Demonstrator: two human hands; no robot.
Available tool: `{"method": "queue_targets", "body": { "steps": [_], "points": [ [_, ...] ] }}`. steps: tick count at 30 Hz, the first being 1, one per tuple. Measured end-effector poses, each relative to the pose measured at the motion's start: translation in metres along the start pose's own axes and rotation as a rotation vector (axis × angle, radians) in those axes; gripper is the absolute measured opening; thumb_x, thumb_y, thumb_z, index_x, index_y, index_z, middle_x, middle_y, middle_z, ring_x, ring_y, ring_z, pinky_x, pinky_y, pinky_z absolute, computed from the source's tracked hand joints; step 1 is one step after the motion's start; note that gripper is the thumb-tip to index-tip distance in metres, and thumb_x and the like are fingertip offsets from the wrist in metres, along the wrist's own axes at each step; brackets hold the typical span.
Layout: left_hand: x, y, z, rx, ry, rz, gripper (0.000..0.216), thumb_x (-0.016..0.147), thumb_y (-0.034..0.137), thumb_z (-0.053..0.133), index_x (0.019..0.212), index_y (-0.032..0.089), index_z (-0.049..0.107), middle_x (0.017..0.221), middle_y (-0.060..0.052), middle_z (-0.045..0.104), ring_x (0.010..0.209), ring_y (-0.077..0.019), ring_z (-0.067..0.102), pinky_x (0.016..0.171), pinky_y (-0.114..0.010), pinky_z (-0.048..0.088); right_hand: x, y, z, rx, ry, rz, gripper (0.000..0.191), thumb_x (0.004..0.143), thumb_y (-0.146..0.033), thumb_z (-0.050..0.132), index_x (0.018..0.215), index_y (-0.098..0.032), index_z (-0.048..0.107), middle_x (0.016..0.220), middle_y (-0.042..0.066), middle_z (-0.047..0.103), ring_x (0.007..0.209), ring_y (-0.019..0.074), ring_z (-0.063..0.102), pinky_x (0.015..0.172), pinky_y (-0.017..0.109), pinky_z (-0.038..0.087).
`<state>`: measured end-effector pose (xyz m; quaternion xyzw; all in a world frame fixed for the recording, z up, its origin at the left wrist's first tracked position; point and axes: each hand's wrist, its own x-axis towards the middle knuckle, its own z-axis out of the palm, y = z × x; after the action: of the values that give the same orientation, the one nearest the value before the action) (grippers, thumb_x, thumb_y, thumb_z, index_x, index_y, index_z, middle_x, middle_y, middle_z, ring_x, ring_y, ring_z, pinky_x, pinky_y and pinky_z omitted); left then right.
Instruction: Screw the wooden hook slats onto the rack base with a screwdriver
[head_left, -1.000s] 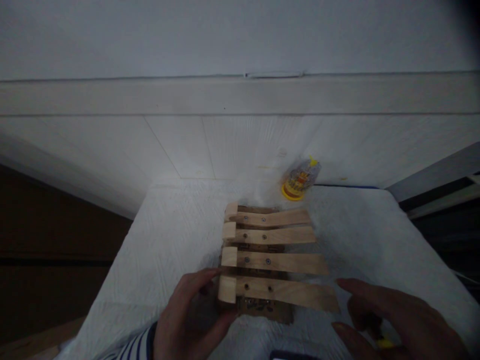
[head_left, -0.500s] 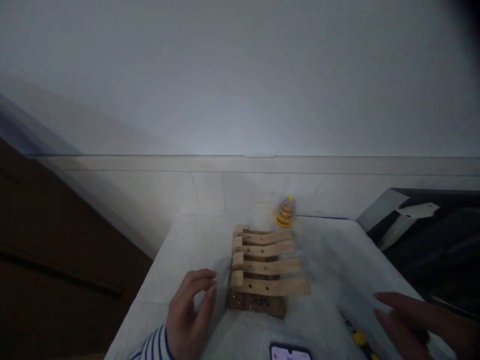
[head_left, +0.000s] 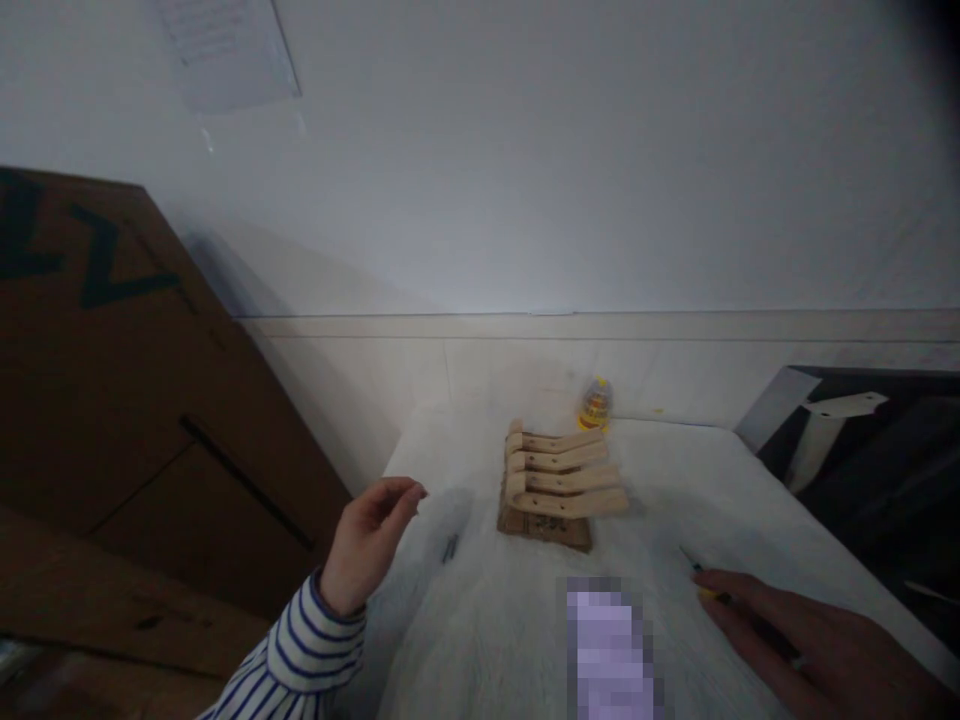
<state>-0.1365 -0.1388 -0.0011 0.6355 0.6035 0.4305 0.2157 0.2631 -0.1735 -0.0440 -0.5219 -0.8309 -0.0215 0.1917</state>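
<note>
My left hand [head_left: 371, 540], in a striped sleeve, is raised over the left side of the table. Its thumb and fingertips meet in a pinch; whatever they hold is too small to make out. Small dark pieces [head_left: 450, 547], perhaps screws, lie just to its right. My right hand [head_left: 795, 630] has its fingers closed on a screwdriver [head_left: 707, 594] with a yellow-and-black handle, its thin shaft pointing up and left. Between my hands, several pale wooden strips [head_left: 574, 503] with drilled holes lie side by side across a brown cardboard piece [head_left: 551, 532].
A small clear container with a yellow base [head_left: 596, 408] stands by the wall. A pixelated pale purple patch [head_left: 611, 650] covers the front of the white table [head_left: 487, 640]. A large brown board [head_left: 112, 400] is at left; dark equipment [head_left: 892, 460] stands at right.
The view has swung left. My right hand has taken hold of the screwdriver. My left hand has moved away from the wooden strips and closed to a pinch.
</note>
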Motion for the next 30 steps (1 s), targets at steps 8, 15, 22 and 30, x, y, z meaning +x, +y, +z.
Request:
{"method": "queue_targets", "body": {
  "steps": [8,15,22,30],
  "points": [
    [-0.036,-0.035,0.012,0.340,-0.327,-0.050,0.018,0.075,0.031,0.056,0.079,0.017,0.067,0.073,-0.003,0.067,0.064,-0.0162,0.059,0.060,-0.025,0.044,0.020,-0.039,-0.005,0.068,-0.021,-0.150,0.025,0.088,-0.030,0.044,0.097,-0.025,0.066,0.084,0.001,0.074,0.068,0.0171,0.070,0.055,0.024,0.056],
    [-0.022,-0.051,0.032,0.447,-0.387,-0.094,0.031,0.075,0.030,0.055,0.099,0.014,0.066,0.076,-0.006,0.068,0.068,-0.0193,0.061,0.062,-0.027,0.044,0.038,-0.070,0.004,0.069,-0.182,-0.237,0.026,0.090,-0.026,0.042,0.107,-0.024,0.061,0.084,0.001,0.072,0.072,0.0183,0.068,0.064,0.031,0.053],
    [-0.017,-0.061,0.041,0.407,-0.407,-0.023,0.033,0.078,0.028,0.052,0.106,0.019,0.066,0.089,-0.007,0.068,0.080,-0.0199,0.061,0.073,-0.028,0.045,0.091,-0.123,0.022,0.018,-0.370,-0.345,0.023,0.089,-0.017,0.039,0.090,-0.018,0.063,0.077,0.005,0.069,0.072,0.0216,0.067,0.063,0.032,0.047],
    [-0.021,-0.065,0.041,0.352,-0.386,-0.014,0.030,0.077,0.024,0.051,0.102,0.019,0.068,0.087,-0.006,0.067,0.079,-0.0200,0.060,0.073,-0.029,0.045,0.143,-0.165,0.070,0.012,-0.431,-0.409,0.023,0.088,-0.010,0.039,0.095,-0.013,0.060,0.083,0.008,0.068,0.078,0.0193,0.065,0.067,0.029,0.046]
  ]
}}
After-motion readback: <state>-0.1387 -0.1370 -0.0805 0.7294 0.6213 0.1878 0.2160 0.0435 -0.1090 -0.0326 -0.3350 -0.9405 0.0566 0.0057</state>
